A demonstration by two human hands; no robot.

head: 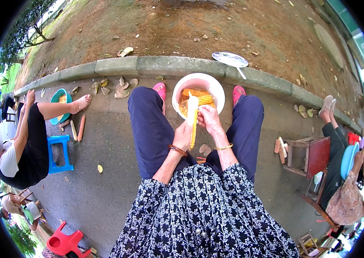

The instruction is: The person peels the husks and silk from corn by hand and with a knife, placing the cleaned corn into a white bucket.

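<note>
My left hand (182, 137) is closed around an ear of corn (194, 125) held lengthwise over my lap. Pale bare cob shows along its left and upper part, while yellow kernels line its right side. The fingers of my right hand (208, 118) press against those kernels near the middle of the ear; whether loose kernels are between the fingertips is hidden. Just beyond both hands stands a white bucket (221, 96) between my feet. Inside it lie several yellow ears of corn (203, 98) and loose kernels (183, 106).
A stone curb (117, 66) runs behind the bucket, with a clear hand fan (230, 59) resting on it. At left, a person sits near a teal basin (54, 112) and a blue stool (58, 154). Right of me stands a wooden stool (317, 154); a red stool (64, 242) is lower left.
</note>
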